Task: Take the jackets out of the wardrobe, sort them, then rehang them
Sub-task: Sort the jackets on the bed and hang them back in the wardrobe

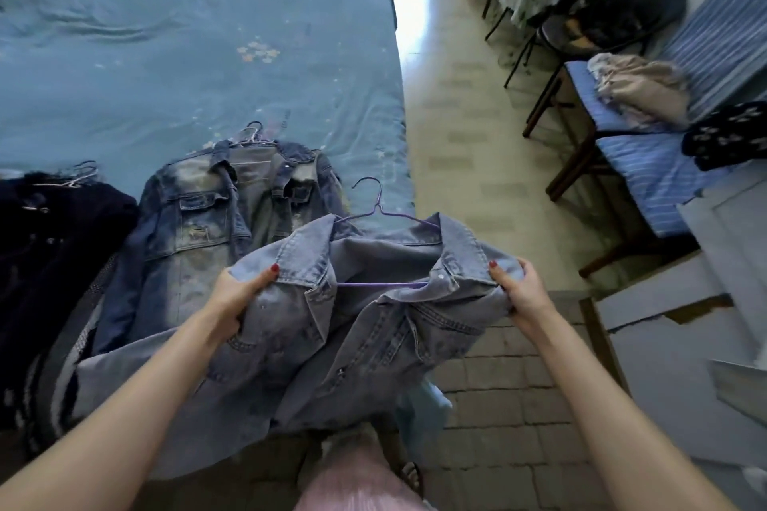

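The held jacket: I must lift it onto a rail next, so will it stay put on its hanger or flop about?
Likely floppy: the jacket sags between both hands. It may slip, since the thin hanger looks smooth.

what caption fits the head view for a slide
Both hands, left and right, hold a light denim jacket on a purple hanger over the bed.

Blue bed (166,66), tiled floor (456,95), striped chair (647,174).

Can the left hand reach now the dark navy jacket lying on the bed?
Probably not yet: the left hand grips the pale blue denim jacket; the dark navy jacket lies unobstructed nearby.
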